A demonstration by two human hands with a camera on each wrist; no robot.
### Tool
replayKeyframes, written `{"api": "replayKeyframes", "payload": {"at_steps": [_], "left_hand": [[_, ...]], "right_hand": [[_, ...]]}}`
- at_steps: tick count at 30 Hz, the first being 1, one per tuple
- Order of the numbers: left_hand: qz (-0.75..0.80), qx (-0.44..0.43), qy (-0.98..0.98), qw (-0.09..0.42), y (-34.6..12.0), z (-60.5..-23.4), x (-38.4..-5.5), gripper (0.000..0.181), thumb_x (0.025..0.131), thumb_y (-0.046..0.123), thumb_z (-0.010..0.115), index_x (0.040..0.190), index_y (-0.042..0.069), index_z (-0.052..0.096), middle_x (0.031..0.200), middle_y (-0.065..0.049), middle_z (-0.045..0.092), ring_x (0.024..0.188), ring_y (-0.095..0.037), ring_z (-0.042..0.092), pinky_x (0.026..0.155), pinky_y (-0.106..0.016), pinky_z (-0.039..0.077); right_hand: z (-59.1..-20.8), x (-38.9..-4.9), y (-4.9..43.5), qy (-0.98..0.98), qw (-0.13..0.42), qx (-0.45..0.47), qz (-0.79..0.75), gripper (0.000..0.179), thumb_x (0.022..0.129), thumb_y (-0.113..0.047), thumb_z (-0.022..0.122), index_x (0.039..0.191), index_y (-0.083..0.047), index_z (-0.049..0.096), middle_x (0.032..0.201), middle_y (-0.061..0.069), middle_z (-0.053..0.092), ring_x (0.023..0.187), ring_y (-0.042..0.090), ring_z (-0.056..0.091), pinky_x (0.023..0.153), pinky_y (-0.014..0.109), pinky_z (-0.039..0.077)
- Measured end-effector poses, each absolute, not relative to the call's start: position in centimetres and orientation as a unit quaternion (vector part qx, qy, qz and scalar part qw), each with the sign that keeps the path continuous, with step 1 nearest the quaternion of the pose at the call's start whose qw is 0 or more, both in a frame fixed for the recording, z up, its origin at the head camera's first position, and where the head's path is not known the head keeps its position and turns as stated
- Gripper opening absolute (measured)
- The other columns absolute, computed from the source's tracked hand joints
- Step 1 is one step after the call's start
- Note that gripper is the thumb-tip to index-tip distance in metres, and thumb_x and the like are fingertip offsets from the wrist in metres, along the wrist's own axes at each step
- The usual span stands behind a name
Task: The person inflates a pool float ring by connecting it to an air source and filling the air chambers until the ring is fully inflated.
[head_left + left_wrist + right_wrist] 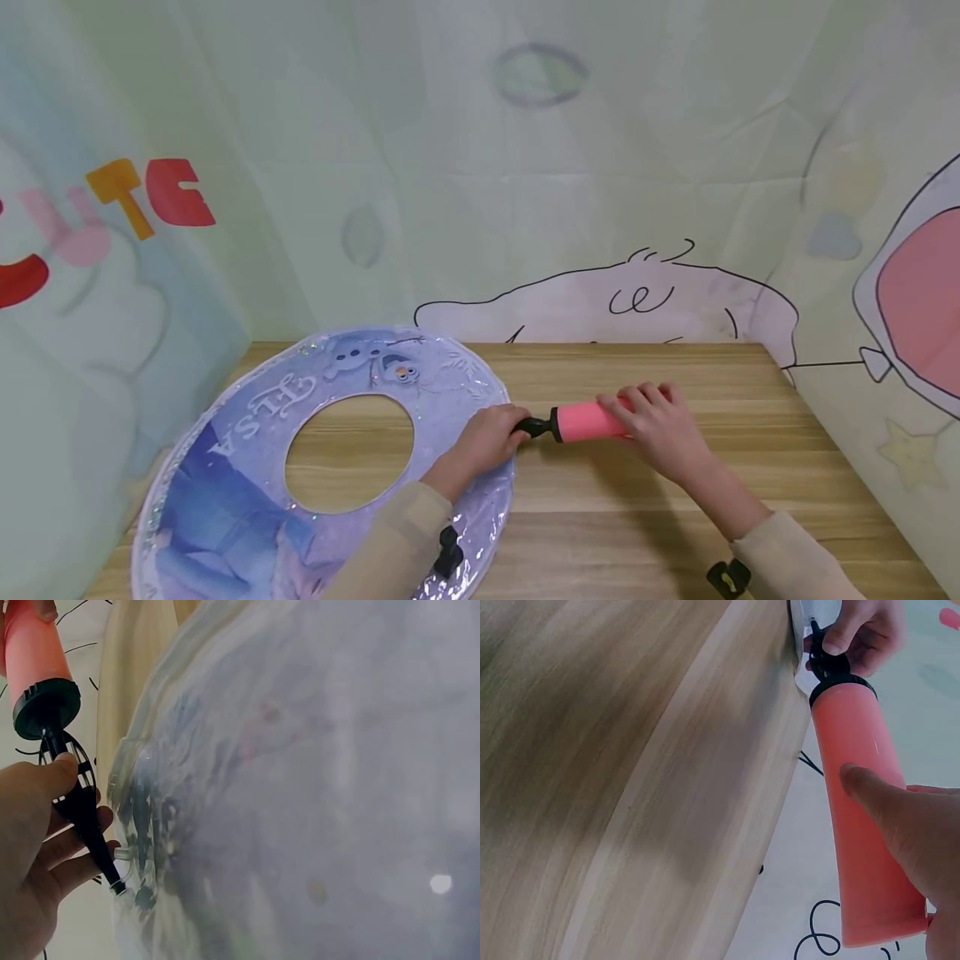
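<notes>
Hand pump [588, 422], pink barrel with black collar, held level between the two hands. Black nozzle [82, 814], tapered, with openwork loops at its sides; pinched between the thumb and fingers of the left hand [486, 433], its tip at the rim of the ring; whether the tip sits inside an opening cannot be told. Right hand [660, 429], fingers and thumb curled round the pink barrel, toward the end away from the nozzle. Clear valve stub [122, 855], small, at the left hand's fingertips, just beside the nozzle tip. Inflatable swim ring [450, 375], glossy, pale violet and blue, beneath the left hand and forearm and spreading to their left; hole to the left of the left wrist; printed with the lettering ELSA, a snowman farther off than the left hand, and a blue-clad figure nearer the person. Beige sleeves [798, 558], one on each forearm. Black wrist devices [448, 552], one just behind each hand. Wood-grain table [600, 533], under both hands, a shadow lying below the right. Pale printed backdrop [375, 167], beyond both hands: outlined cartoon figure straight ahead, coloured letters [180, 193] far left of the left hand, pink balloon shape [922, 308] right of the right hand.
</notes>
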State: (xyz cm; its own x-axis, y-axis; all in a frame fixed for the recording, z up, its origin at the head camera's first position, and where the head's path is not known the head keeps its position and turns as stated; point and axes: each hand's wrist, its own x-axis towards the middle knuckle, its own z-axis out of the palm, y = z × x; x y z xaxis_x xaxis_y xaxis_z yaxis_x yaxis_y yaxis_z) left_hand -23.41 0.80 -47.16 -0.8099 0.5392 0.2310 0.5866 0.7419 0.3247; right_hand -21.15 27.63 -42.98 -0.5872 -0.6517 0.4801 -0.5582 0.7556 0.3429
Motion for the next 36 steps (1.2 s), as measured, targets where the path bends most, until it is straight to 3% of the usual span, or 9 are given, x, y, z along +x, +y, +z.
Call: {"api": "replayKeyframes", "payload": {"at_steps": [23, 26, 29, 32, 36], "left_hand": [[-0.185, -0.303, -0.933, 0.053, 0.6, -47.1, -23.2, 0.020, 0.085, 0.020, 0.064, 0.103, 0.010, 0.064, 0.098, -0.003, 0.068, 0.088, -0.016, 0.063, 0.078, -0.031, 0.050], [-0.188, -0.301, -0.934, 0.050, 0.7, -47.1, -23.1, 0.021, 0.085, 0.020, 0.064, 0.103, 0.010, 0.064, 0.098, -0.003, 0.068, 0.089, -0.016, 0.063, 0.079, -0.031, 0.050], [-0.187, -0.300, -0.934, 0.045, 0.7, -47.0, -23.1, 0.021, 0.086, 0.021, 0.064, 0.104, 0.010, 0.064, 0.099, -0.003, 0.068, 0.089, -0.016, 0.063, 0.079, -0.031, 0.050], [-0.185, -0.299, -0.935, 0.043, 0.7, -47.0, -23.1, 0.022, 0.086, 0.021, 0.064, 0.105, 0.010, 0.064, 0.099, -0.003, 0.067, 0.089, -0.015, 0.063, 0.079, -0.031, 0.050], [-0.188, -0.296, -0.935, 0.044, 0.7, -46.9, -23.1, 0.022, 0.086, 0.021, 0.064, 0.105, 0.010, 0.065, 0.099, -0.003, 0.068, 0.089, -0.015, 0.063, 0.079, -0.031, 0.050]], "right_hand": [[-42.4, -20.4, 32.9, -0.888, 0.291, 0.355, -0.022, 0.070, 0.051, -0.036, 0.086, 0.116, -0.021, 0.062, 0.092, 0.007, 0.062, 0.086, 0.029, 0.057, 0.073, 0.048, 0.042], [-42.2, -20.4, 33.9, -0.886, 0.295, 0.358, -0.019, 0.057, 0.068, -0.048, 0.075, 0.117, -0.022, 0.061, 0.092, 0.007, 0.063, 0.086, 0.029, 0.057, 0.073, 0.048, 0.042], [-42.0, -20.3, 34.8, -0.884, 0.301, 0.357, -0.016, 0.053, 0.086, -0.061, 0.045, 0.116, -0.022, 0.062, 0.092, 0.007, 0.063, 0.085, 0.030, 0.057, 0.073, 0.048, 0.042], [-41.7, -20.1, 35.5, -0.884, 0.307, 0.352, -0.015, 0.066, 0.090, -0.064, 0.019, 0.115, -0.021, 0.062, 0.092, 0.007, 0.063, 0.085, 0.031, 0.057, 0.072, 0.048, 0.042], [-41.0, -19.8, 36.5, -0.887, 0.305, 0.348, -0.018, 0.066, 0.089, -0.064, 0.018, 0.116, -0.021, 0.061, 0.093, 0.007, 0.063, 0.085, 0.031, 0.057, 0.072, 0.049, 0.042]]}}
